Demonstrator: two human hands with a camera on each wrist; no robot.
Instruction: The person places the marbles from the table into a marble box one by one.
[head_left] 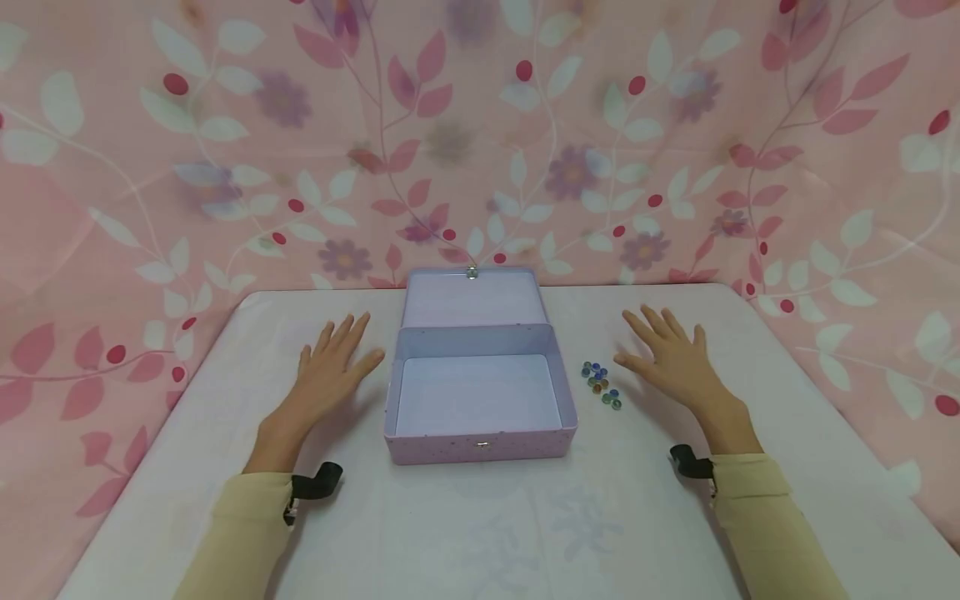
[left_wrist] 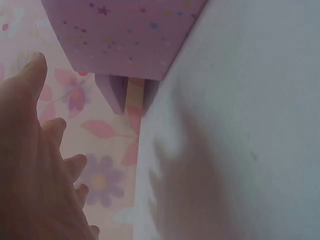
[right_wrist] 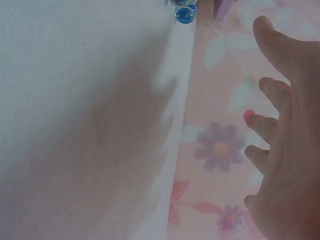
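Observation:
A lilac tin box point(head_left: 483, 447) stands in the middle of the table, its hinged lid point(head_left: 474, 298) tipped back and its inside bare. To its right lies a loose cluster of glass marbles point(head_left: 597, 383), blue, green and amber. Left of the box, my left hand point(head_left: 324, 372) hovers with fingers spread, holding nothing; the left wrist view shows the star-printed side of the box point(left_wrist: 125, 40) beyond the thumb. My right hand point(head_left: 672, 360) hovers just right of the marbles, fingers spread and holding nothing. Blue marbles point(right_wrist: 185, 15) show at the top of the right wrist view.
A white cloth point(head_left: 480, 533) covers the table. Behind it hangs a pink floral curtain point(head_left: 480, 125), close to the table's back edge and the raised lid. Small metal clasp parts sit on the lid's rim point(head_left: 472, 272) and the box front.

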